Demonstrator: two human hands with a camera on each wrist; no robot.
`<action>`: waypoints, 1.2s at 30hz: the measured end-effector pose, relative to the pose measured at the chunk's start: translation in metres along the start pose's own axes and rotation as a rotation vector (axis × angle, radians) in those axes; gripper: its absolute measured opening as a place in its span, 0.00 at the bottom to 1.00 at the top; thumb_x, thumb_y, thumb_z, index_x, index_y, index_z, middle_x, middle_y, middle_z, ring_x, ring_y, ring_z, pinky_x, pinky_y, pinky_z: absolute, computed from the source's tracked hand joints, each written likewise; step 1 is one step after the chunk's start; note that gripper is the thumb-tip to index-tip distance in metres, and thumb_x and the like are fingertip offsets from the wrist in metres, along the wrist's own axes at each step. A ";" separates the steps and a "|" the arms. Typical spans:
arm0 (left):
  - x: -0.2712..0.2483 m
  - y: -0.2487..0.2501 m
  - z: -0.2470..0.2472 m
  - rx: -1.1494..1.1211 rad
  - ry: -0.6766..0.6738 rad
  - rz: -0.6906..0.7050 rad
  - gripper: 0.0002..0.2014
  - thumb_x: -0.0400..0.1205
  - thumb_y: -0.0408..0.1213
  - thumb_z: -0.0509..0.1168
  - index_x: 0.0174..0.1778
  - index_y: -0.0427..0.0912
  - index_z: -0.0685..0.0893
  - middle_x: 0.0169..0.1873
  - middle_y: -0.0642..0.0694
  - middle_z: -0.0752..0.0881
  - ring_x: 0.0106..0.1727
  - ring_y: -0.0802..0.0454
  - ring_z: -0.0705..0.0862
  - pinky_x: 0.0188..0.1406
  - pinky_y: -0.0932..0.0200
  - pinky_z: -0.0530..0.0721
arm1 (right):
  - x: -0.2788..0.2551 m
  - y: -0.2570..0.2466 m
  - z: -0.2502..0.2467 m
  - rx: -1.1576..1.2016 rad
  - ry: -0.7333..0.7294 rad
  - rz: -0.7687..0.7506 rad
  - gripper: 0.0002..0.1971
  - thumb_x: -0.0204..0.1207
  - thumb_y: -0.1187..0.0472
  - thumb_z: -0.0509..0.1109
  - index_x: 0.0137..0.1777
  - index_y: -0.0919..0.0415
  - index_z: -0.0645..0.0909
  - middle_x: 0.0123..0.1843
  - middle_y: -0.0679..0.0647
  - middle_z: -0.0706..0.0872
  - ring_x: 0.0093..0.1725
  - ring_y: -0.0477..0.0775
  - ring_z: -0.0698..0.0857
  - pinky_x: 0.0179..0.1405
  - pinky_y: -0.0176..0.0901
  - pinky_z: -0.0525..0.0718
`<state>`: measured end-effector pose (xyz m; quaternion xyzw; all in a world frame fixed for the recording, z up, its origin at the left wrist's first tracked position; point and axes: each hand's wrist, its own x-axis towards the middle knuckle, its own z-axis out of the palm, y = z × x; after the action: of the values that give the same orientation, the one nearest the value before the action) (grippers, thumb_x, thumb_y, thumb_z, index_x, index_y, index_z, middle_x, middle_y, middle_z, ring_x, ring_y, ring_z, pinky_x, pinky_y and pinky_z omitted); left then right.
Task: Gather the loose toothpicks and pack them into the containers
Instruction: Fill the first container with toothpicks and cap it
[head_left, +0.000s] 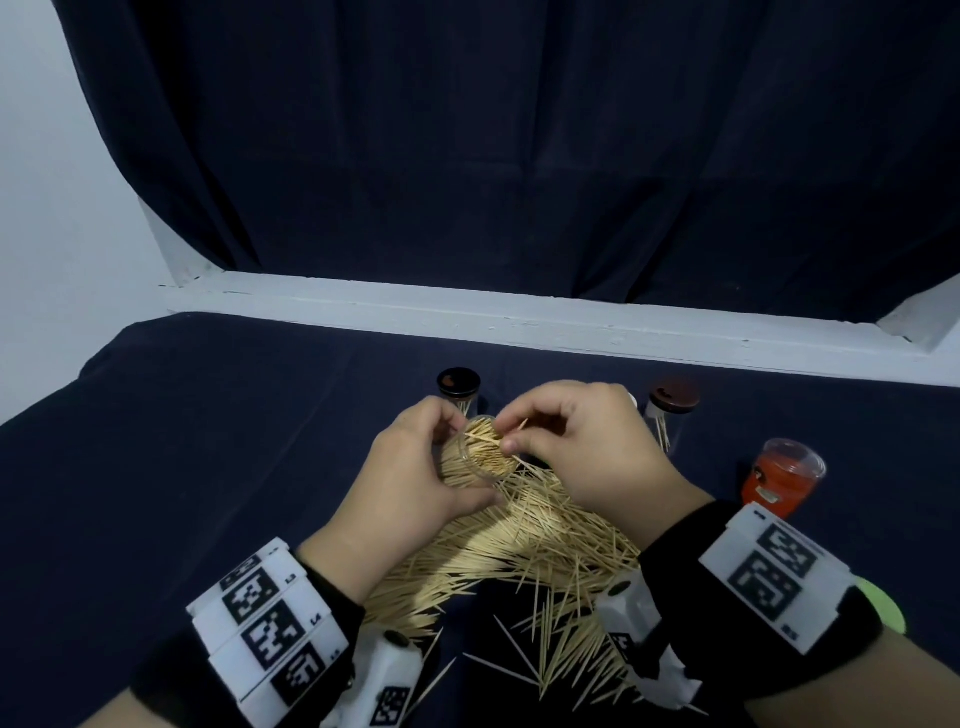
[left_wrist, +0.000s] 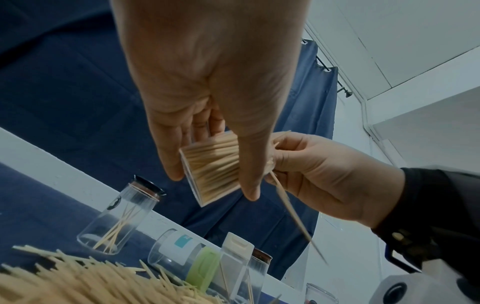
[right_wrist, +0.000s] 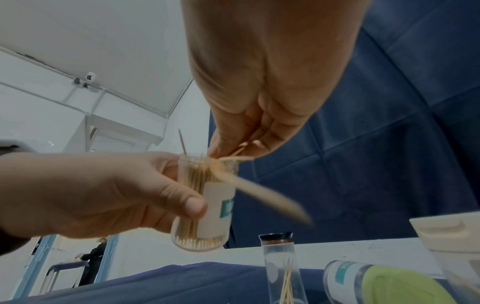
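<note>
At frame centre in the head view, the left hand is curled around a clear container, held above the table and packed with upright toothpicks. The right hand, palm down, pinches a few toothpicks at the container mouth. The loose toothpick pile lies on the dark cloth directly beneath both wrists.

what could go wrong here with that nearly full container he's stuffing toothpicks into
1. The clear container in the left hand looks packed, so the toothpicks pinched by the right hand may jam at the rim or snap.
2. One toothpick already pokes above the mouth; more pushing could tip some out.
3. The container is held above the loose pile, so a slip would spill it back there.
</note>
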<state>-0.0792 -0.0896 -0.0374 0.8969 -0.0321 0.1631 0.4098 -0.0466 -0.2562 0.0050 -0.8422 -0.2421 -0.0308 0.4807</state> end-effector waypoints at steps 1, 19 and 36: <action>0.000 0.000 0.001 0.001 -0.002 0.004 0.28 0.55 0.45 0.85 0.44 0.55 0.76 0.45 0.55 0.82 0.45 0.60 0.81 0.39 0.71 0.78 | 0.000 0.001 0.002 -0.015 -0.008 -0.006 0.12 0.68 0.66 0.79 0.36 0.44 0.88 0.39 0.40 0.87 0.40 0.39 0.84 0.44 0.35 0.84; 0.000 0.001 0.000 -0.009 0.054 0.016 0.28 0.56 0.45 0.85 0.45 0.55 0.76 0.44 0.57 0.82 0.47 0.62 0.81 0.40 0.74 0.76 | -0.001 0.010 0.003 0.174 0.130 0.005 0.09 0.69 0.61 0.79 0.43 0.45 0.84 0.42 0.50 0.84 0.38 0.43 0.81 0.44 0.40 0.84; 0.000 0.002 0.001 0.108 0.037 0.127 0.28 0.60 0.35 0.83 0.48 0.55 0.74 0.47 0.60 0.76 0.51 0.70 0.74 0.43 0.79 0.70 | -0.006 -0.005 0.002 0.022 0.015 0.005 0.06 0.68 0.67 0.78 0.40 0.54 0.89 0.31 0.42 0.85 0.32 0.37 0.82 0.37 0.29 0.80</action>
<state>-0.0797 -0.0918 -0.0370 0.9106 -0.0726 0.2071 0.3502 -0.0549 -0.2546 0.0058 -0.8372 -0.2366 -0.0333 0.4919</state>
